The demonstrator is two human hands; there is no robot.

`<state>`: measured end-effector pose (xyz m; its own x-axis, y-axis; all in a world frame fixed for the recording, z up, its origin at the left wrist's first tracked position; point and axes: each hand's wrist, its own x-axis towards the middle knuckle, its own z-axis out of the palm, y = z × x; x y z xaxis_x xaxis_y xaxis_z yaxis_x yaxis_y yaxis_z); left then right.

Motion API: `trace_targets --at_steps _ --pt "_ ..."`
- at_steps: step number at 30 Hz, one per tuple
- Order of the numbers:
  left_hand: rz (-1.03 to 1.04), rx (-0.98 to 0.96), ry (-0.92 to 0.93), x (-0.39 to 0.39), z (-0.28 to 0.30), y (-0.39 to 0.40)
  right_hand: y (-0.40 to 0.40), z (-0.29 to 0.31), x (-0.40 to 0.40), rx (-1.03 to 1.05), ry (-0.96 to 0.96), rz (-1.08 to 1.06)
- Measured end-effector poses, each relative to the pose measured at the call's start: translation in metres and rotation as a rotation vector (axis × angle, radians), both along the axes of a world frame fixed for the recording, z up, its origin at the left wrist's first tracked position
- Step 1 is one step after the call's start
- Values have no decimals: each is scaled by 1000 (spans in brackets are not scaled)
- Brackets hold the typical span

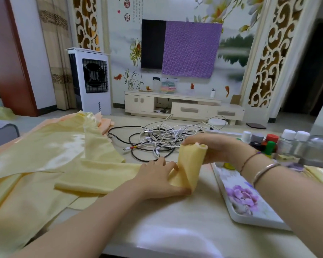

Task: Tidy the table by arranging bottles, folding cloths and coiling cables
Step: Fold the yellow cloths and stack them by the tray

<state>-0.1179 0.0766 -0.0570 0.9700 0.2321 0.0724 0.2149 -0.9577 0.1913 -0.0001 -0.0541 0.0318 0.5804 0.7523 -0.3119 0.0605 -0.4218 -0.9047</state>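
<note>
A long folded strip of pale yellow cloth (101,178) lies across the table in front of me. My right hand (218,148) grips its lifted right end, which stands up in a loop. My left hand (157,178) pinches the cloth's lower fold against the table with thumb and fingers. More yellow cloths (45,146) lie spread to the left, with orange ones (105,123) behind. A tangle of black and white cables (157,138) sits beyond my hands. Several small bottles (287,144) stand at the right.
A white tray with a purple flower print (250,205) lies at the right, under my right forearm. The table's near edge (175,246) runs along the bottom. A fan cooler and TV cabinet stand across the room.
</note>
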Motion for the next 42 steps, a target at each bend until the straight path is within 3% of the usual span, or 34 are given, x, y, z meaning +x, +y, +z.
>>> trace_targets --at_steps 4,7,10,13,17,21,25,29,36,39,42 --pt "-14 -72 2 -4 4 3 24 -24 -8 164 259 -10" --pt "-9 -428 -121 -11 11 17 39 -36 -16 153 293 -29" --pt "194 -847 -239 -23 26 34 49 -42 -25 69 214 -33" --pt "385 -1024 -296 -33 32 44 55 -47 -36 49 193 -40" --pt "431 -782 -225 -37 17 51 60 -57 -53 173 33 -74" --pt "456 -755 -309 -34 5 56 63 -77 -61 183 -592 -35" --pt "488 -756 -372 -31 5 58 62 -91 -70 203 -888 124" --pt "480 -798 -383 -27 5 59 61 -97 -71 153 -1028 189" --pt "499 -769 -409 -35 8 63 57 -104 -70 -166 -1087 286" --pt "474 -354 -389 -58 12 81 57 -103 -70 -192 -1090 316" --pt "587 52 -215 -83 23 102 56 -101 -71 -192 -1108 337"
